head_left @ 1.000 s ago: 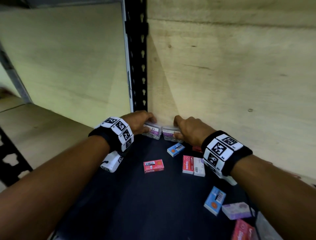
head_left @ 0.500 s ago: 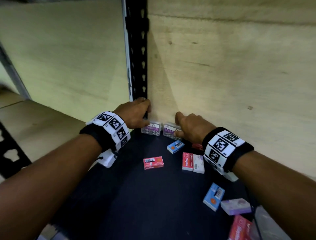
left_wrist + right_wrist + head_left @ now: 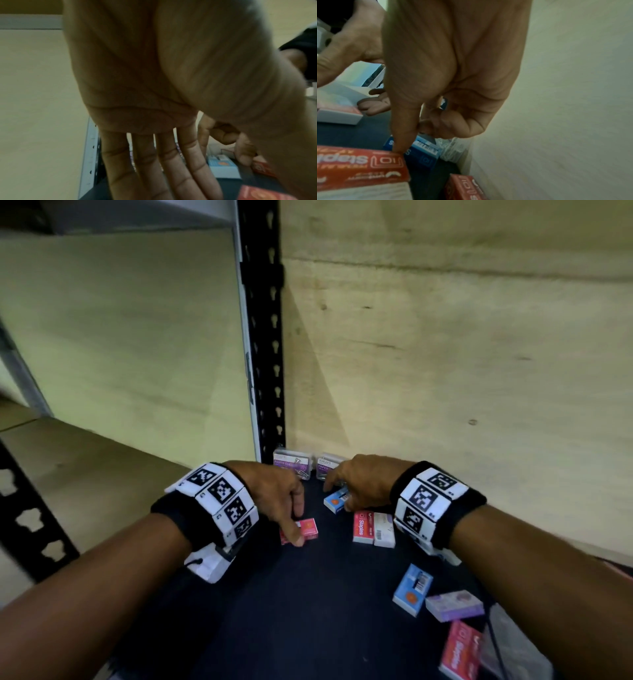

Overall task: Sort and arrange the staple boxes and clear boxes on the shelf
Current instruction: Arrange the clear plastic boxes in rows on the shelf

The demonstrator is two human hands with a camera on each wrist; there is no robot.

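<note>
Two clear boxes point(image 3: 293, 462) point(image 3: 327, 466) stand side by side in the shelf's back corner, free of both hands. My left hand point(image 3: 298, 523) hovers over a small red staple box point(image 3: 308, 528). Its fingers point(image 3: 154, 169) are straight and its thumb touches the box's near edge. My right hand point(image 3: 342, 498) pinches a blue staple box point(image 3: 334, 503) just in front of the clear boxes. In the right wrist view its thumb is on the near side of the blue box point(image 3: 423, 152) and its curled fingers point(image 3: 447, 125) are on the far end.
A red staple box point(image 3: 362, 527) and a white one point(image 3: 384, 530) lie together under my right wrist. Nearer lie a blue box point(image 3: 412, 589), a purple box point(image 3: 454, 606) and a red box point(image 3: 460, 652). A black upright point(image 3: 262, 354) and wooden wall point(image 3: 445, 354) bound the dark shelf point(image 3: 308, 611).
Both hands have let go of the clear boxes and drawn back toward me. The left hand came down over the red box, and the right hand took the blue box.
</note>
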